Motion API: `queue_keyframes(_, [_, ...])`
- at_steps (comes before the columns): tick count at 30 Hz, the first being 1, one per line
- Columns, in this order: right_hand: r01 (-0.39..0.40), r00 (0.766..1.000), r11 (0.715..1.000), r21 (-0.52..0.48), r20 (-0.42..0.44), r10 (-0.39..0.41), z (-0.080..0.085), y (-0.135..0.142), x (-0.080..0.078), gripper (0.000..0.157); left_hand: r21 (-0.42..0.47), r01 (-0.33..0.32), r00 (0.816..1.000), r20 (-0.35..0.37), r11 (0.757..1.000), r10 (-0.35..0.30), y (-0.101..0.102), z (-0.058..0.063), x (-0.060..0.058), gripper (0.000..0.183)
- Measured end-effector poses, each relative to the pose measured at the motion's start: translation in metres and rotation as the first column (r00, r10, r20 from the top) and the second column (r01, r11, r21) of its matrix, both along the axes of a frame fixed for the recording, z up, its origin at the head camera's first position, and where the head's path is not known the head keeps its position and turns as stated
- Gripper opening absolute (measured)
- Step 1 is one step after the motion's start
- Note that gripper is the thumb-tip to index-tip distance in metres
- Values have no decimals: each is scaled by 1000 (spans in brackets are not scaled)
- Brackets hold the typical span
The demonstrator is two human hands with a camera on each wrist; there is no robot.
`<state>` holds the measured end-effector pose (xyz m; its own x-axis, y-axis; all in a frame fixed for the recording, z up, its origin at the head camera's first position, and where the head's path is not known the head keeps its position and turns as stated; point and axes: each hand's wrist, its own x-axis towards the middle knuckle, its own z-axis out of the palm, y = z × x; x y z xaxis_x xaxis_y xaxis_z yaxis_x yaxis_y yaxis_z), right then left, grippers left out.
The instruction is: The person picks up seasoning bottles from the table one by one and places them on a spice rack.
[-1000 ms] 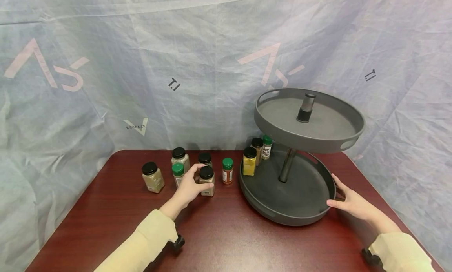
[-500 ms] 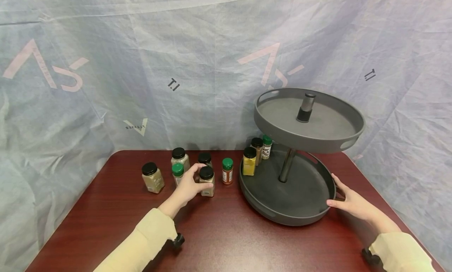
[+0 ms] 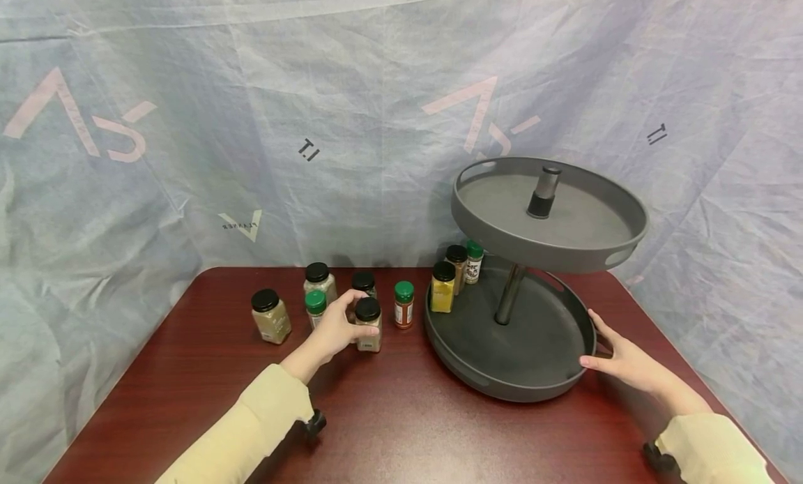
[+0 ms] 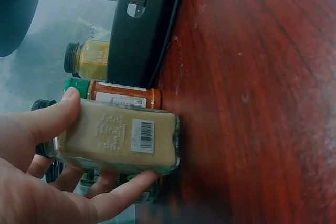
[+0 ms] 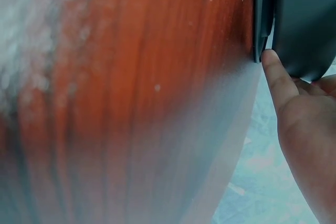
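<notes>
My left hand holds a square glass spice jar with a black lid and beige contents, thumb on one side and fingers on the other. In the left wrist view, the jar shows a barcode label. A two-tier dark grey turntable stands at the right. My right hand touches the rim of its lower tray, thumb and forefinger spread apart along the edge. In the right wrist view, one fingertip meets the bottom edge of the tray.
The lower tray bears a yellow spice jar, a brown jar and a green-capped bottle. A red-brown spice bottle stands right of the held jar. Several more jars stand leftward, including a black-lidded jar. A grey cloth hangs behind.
The held jar has shifted very slightly toward me within my left hand's grip. My right hand stays in place on the tray's rim.
</notes>
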<state>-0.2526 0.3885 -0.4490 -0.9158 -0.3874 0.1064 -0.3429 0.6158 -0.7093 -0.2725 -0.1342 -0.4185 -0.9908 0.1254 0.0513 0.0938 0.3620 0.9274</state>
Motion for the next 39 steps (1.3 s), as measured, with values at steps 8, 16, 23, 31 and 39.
queue_keyframes(8, [-10, 1000, 1000, 4, -1, 10, 1, 1, -1, 95, 1, 41, 998, 40, 999, -41, 1, 9, -2, 62])
queue_keyframes(16, [0, 1000, 1000, 20, 10, 0, 1, 1, -1, 95, 7, 74, 996, 55, 997, -75, 5, 23, 0, 59])
queue_keyframes(23, [-1, 1000, 1000, 15, 19, 1, 0, 1, -2, 96, 2, 91, 994, 52, 996, -91, 8, 36, 1, 60])
queue_keyframes(31, [-3, 1000, 1000, 23, 0, 3, 2, 0, 0, 95, -29, 104, 994, 35, 994, -103, 13, 58, -1, 60])
queue_keyframes(39, [5, 1000, 1000, 26, -5, -5, 4, -1, 0, 95, -45, 128, 991, 35, 991, -127, 19, 80, -7, 59])
